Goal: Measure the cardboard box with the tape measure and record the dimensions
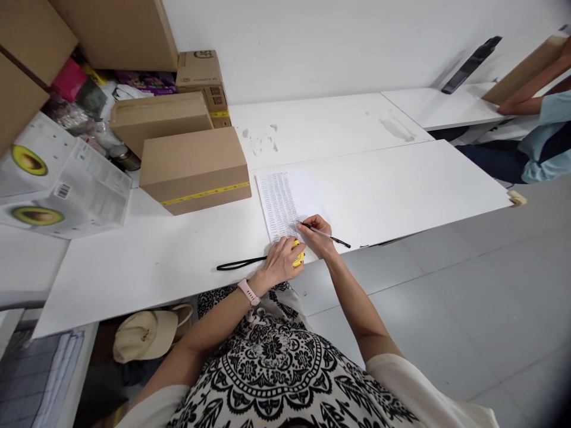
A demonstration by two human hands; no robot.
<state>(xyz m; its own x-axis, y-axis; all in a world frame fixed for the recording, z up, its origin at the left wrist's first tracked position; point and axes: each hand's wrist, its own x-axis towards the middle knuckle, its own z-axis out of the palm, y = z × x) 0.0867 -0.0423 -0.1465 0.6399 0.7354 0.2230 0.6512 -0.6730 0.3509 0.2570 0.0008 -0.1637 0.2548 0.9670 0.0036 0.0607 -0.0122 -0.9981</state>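
Note:
My left hand rests at the table's front edge, fingers curled over a small yellow tape measure whose black strap trails left. My right hand pinches a black pen, its tip touching a printed sheet of paper full of small rows. Behind the sheet, to the left, stands a brown cardboard box with yellow measuring tape stretched along its front.
More cardboard boxes and a white avocado-printed carton crowd the left of the white table. A cream cap lies below the table. Another person's arm and blue sleeve appear at the far right with a board.

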